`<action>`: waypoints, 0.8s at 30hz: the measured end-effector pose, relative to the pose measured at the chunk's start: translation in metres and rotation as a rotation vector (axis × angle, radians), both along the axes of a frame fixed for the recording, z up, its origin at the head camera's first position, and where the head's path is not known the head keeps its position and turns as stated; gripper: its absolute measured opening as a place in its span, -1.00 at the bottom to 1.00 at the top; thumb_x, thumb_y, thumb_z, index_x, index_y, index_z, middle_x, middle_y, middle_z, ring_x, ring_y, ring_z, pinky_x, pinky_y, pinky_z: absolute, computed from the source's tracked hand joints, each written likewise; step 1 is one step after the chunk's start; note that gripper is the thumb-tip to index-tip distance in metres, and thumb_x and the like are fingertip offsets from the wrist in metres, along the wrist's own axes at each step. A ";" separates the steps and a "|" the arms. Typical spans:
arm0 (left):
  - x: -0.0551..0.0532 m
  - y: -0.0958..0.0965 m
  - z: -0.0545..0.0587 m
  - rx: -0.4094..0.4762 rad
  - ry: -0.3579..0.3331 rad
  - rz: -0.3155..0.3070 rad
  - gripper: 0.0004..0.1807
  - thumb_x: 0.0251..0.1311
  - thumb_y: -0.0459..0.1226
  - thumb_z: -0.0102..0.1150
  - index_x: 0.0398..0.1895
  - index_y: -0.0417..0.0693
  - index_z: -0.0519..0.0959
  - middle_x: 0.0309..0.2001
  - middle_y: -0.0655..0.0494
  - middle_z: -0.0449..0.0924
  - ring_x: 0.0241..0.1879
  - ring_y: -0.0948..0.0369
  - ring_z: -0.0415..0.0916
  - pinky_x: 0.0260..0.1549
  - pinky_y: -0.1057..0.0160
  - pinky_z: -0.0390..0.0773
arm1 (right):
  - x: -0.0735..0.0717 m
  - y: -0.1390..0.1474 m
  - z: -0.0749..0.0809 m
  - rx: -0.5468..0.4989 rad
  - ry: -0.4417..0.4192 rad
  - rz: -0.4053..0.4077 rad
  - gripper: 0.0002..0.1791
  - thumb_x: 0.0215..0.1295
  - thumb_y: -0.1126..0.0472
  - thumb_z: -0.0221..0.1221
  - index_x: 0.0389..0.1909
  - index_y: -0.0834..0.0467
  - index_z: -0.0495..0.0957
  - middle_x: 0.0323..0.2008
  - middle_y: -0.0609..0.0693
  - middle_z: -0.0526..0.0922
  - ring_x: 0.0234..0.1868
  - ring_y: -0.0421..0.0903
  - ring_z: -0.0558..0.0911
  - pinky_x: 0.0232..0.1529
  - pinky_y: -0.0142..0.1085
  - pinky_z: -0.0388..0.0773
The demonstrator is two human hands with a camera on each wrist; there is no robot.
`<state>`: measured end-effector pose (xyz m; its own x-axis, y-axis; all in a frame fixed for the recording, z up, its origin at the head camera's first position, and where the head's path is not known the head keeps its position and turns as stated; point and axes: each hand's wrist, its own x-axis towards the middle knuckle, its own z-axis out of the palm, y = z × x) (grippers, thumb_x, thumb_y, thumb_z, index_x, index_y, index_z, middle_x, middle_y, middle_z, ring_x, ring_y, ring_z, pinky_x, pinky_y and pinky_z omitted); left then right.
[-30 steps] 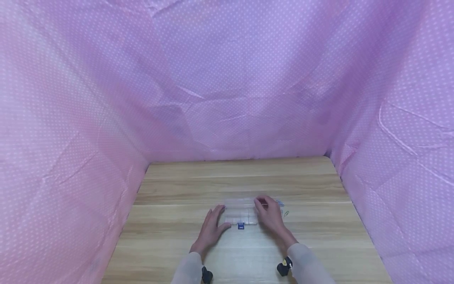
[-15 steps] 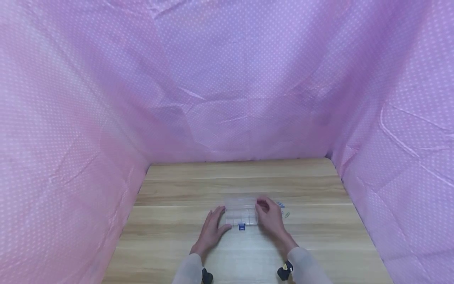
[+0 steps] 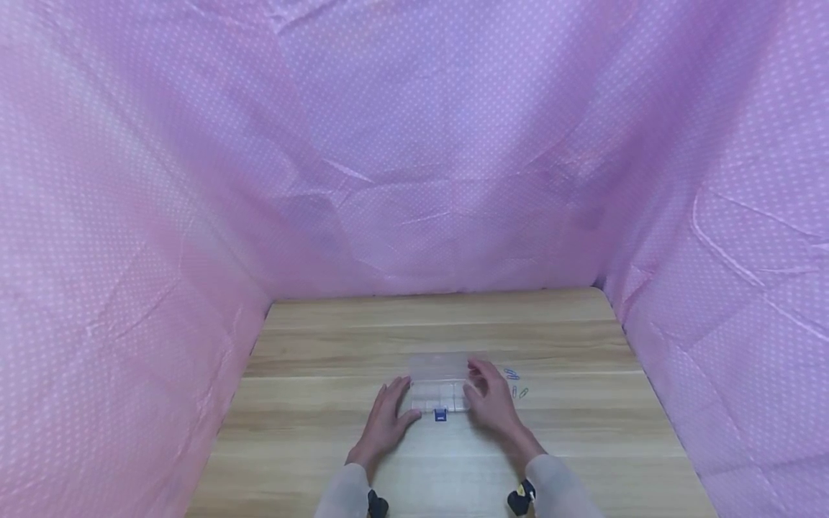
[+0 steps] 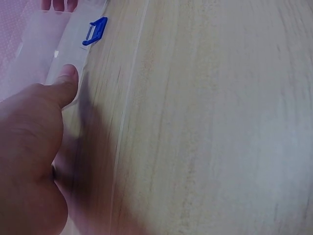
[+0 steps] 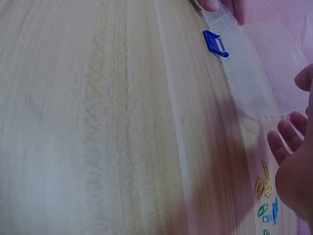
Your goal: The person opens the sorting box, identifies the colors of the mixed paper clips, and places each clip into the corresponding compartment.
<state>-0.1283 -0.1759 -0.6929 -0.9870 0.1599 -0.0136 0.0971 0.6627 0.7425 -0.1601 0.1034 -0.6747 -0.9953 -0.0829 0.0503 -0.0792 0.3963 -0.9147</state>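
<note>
A clear plastic compartment box (image 3: 430, 396) with a blue latch (image 3: 440, 415) sits on the table, its clear lid (image 3: 437, 365) swung back away from the person. My left hand (image 3: 386, 416) holds the box at its left end, thumb on the near corner and fingers along the far side. In the left wrist view that thumb (image 4: 68, 76) presses the front edge close to the latch. At the other end is my right hand (image 3: 492, 396), fingers loosely bent beside the lid and holding nothing. The right wrist view shows its fingers (image 5: 289, 134) apart from the box.
Several paper clips (image 3: 512, 374) lie right of the box; the right wrist view shows yellow clips (image 5: 264, 187), green ones (image 5: 262, 210) and blue ones (image 5: 275, 210). The wood-grain table (image 3: 337, 338) is enclosed by pink dotted cloth (image 3: 414, 237).
The lid has tipped farther back, away from the person. My right hand, which pinched the lid's right edge, has let go and loosened its fingers. The left hand stays at the box.
</note>
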 end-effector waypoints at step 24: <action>-0.001 -0.002 0.001 0.004 -0.030 -0.018 -0.16 0.51 -0.09 0.45 0.74 -0.07 0.35 0.71 -0.28 0.36 0.78 -0.27 0.19 0.87 -0.37 -0.05 | 0.004 0.001 -0.003 0.237 -0.015 0.105 -0.13 0.45 0.12 0.34 0.74 0.16 0.31 0.73 0.23 0.34 0.71 0.35 0.38 0.77 0.44 0.25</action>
